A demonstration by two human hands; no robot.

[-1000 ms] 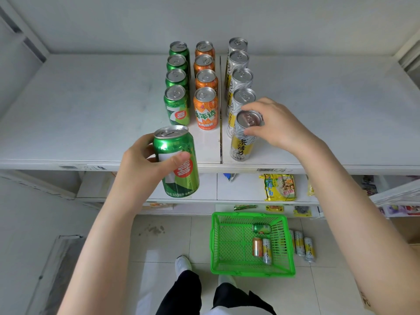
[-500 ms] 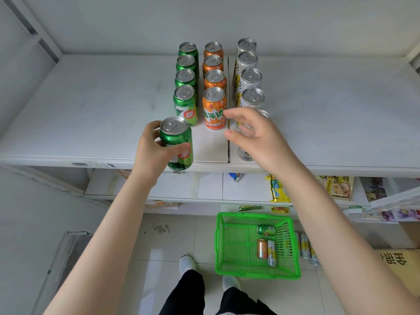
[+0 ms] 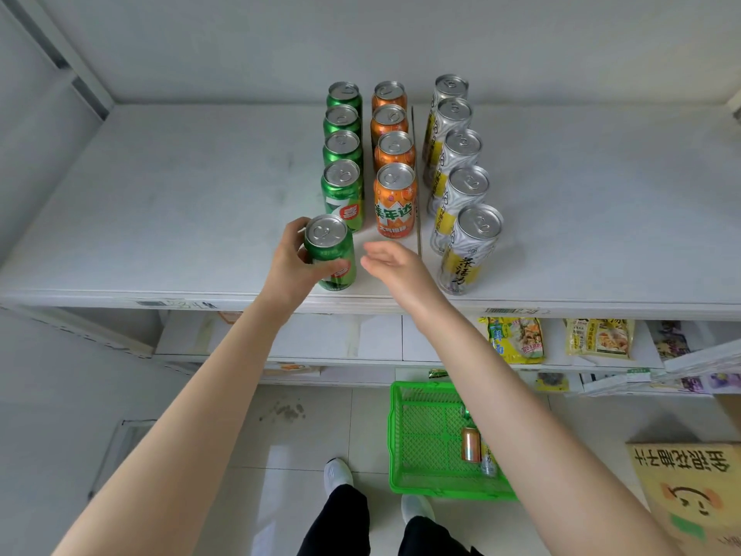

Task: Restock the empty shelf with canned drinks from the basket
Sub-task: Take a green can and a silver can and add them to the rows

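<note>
A person's left hand [image 3: 288, 270] wraps fingers and thumb round a green soda can [image 3: 329, 256]. The can stands upright on the white shelf [image 3: 180, 202] close to the front edge, at 6 o'clock from a row of four green cans [image 3: 343, 198] that runs back toward the wall. The right hand [image 3: 395, 264] hovers just beside the held can at its 3 o'clock, fingers loose and extended, holding nothing and touching no can.

At 1 o'clock from the held can runs a row of four orange cans [image 3: 395, 202]. Beyond a thin seam in the shelf, at 2 to 3 o'clock, stands a row of five tall silver-and-yellow cans [image 3: 467, 250], the front one near the shelf edge.

On the tiled floor, at 5 o'clock from the hands, sits a green plastic basket [image 3: 421, 439]. An orange can [image 3: 470, 444] and a silver can [image 3: 488, 461] lie in its right side, and a third, possibly green, is mostly hidden behind the right forearm. Yellow snack packets [image 3: 515, 339] lie on a lower shelf at 4 o'clock, and a cardboard box [image 3: 689, 487] sits at the far right of the floor.
</note>
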